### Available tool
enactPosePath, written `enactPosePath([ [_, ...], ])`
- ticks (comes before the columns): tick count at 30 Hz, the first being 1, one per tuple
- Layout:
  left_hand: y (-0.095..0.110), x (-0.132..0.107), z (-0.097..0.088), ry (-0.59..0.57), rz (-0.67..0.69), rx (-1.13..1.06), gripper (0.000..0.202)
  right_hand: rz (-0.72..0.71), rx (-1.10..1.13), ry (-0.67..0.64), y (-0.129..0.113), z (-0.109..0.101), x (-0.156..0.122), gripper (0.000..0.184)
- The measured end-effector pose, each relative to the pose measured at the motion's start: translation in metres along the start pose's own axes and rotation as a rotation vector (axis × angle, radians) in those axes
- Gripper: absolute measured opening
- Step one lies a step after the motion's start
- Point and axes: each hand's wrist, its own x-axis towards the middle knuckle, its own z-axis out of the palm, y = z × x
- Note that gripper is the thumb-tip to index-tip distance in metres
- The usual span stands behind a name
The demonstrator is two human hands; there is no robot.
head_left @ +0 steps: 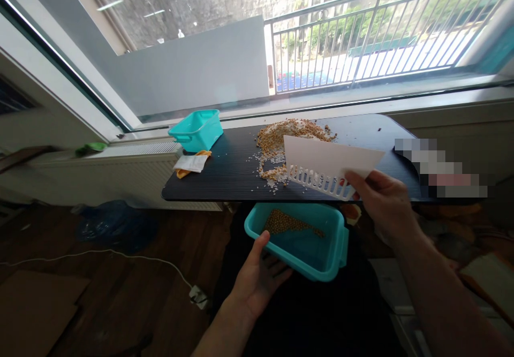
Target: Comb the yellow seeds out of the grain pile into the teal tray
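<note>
My left hand (257, 276) grips a teal plastic bin (309, 255) by its near wall, thumb over the rim and fingers underneath. The bin is tilted in my lap just below the table edge, with tan soybean-like grains (287, 222) gathered at its far left. In my right hand (387, 199) is a white slotted scraper (333, 159), pinched at its right end. Its toothed edge points down at the table's front edge, close to a heap of tan grains mixed with white granules (277, 137). The scraper hides part of the heap.
On the dark table (225, 177) a second teal bin (201, 132) stands at the left, beside a white paper on a yellow cloth (191, 163). A window with a railing (361, 41) rises behind. A white cable with a socket (198, 296) and blue plastic (116, 226) lie on the floor.
</note>
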Motion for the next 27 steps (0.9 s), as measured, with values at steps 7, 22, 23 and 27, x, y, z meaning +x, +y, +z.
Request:
enactPosePath([
  [7,0.001,-0.001,0.000,0.002,-0.010,0.009,0.059,-0.024,0.014,-0.106,-0.006,0.009,-0.001,0.024],
  [22,0.003,-0.001,-0.005,0.010,0.012,-0.020,0.062,0.014,0.060,0.012,-0.016,0.010,-0.004,0.022],
  [23,0.003,-0.001,-0.005,0.007,0.014,-0.021,0.062,0.019,0.078,0.005,-0.017,0.016,-0.005,0.022],
  [27,0.003,0.001,-0.005,0.003,0.004,-0.023,0.063,0.049,0.132,-0.139,-0.010,0.036,-0.014,0.025],
])
